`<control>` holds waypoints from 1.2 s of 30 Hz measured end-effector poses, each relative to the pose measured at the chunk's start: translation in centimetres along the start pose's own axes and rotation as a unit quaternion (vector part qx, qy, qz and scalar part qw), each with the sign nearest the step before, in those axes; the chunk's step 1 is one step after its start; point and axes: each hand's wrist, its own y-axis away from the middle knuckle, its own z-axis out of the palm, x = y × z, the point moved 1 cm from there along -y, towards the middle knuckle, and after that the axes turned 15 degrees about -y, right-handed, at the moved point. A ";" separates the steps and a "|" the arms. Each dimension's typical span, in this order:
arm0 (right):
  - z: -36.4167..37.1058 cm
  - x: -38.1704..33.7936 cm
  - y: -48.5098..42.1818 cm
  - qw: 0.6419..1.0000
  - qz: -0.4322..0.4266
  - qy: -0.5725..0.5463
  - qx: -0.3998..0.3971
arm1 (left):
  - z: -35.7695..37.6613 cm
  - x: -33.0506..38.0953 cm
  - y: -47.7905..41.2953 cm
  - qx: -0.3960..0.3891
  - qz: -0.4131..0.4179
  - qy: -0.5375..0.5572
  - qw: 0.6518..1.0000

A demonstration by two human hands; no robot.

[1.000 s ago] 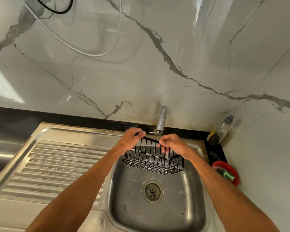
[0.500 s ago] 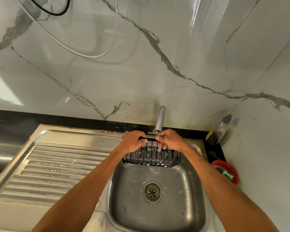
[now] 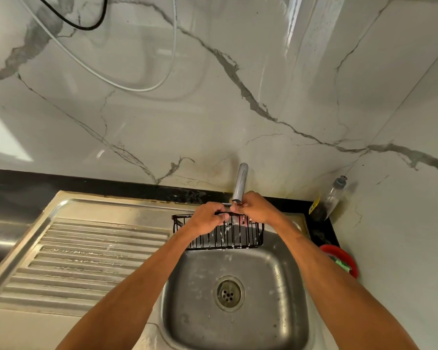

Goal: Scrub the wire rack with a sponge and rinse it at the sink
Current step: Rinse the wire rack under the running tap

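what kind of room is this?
Most likely a home kitchen: a steel sink with ribbed drainboard, a tap against marble-look wall tiles, a soap bottle in the corner.

The rack (image 3: pixel 225 234) now sits level and higher under the tap (image 3: pixel 240 183), its near side facing the camera, where a second ago it tilted open-side up. Both hands, left (image 3: pixel 208 218) and right (image 3: pixel 257 209), have closed together on its top rim.
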 end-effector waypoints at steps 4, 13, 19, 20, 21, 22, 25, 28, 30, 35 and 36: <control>-1.3 0.2 0.5 0.998 0.007 -0.066 -0.017 | -0.4 -0.4 0.7 -0.003 -0.034 0.111 0.993; -0.4 0.7 0.0 0.998 -0.009 -0.058 0.034 | 0.9 -1.1 1.7 -0.039 -0.086 0.245 0.965; 1.1 1.0 -0.7 0.998 0.001 0.020 0.059 | 2.3 -0.3 1.8 -0.052 -0.053 0.160 0.984; 1.2 1.0 -0.8 0.998 0.001 0.022 0.057 | 2.2 -0.2 1.8 -0.054 -0.046 0.166 0.984; 1.0 1.0 -0.8 0.998 -0.001 0.021 0.052 | 2.3 -0.1 1.8 -0.056 -0.046 0.186 0.980; 0.7 1.0 -0.7 0.999 -0.006 0.019 0.043 | 2.3 -0.2 1.9 -0.059 -0.048 0.208 0.975; -0.3 1.3 -0.4 0.999 -0.020 -0.030 0.013 | 2.5 -1.0 1.8 -0.056 -0.064 0.246 0.966; -0.4 1.8 -0.4 0.998 -0.008 -0.058 0.007 | 2.6 -1.7 1.9 -0.056 -0.078 0.257 0.962; 0.4 1.7 -0.8 1.000 -0.013 -0.022 0.016 | 2.5 -1.8 2.0 -0.056 -0.072 0.259 0.961; 2.2 0.8 -1.6 0.998 -0.053 -0.006 0.017 | 2.2 -0.1 2.1 -0.038 -0.030 0.289 0.956; 2.2 0.6 -1.5 0.998 -0.059 -0.007 0.016 | 2.1 0.0 2.1 -0.028 -0.029 0.301 0.953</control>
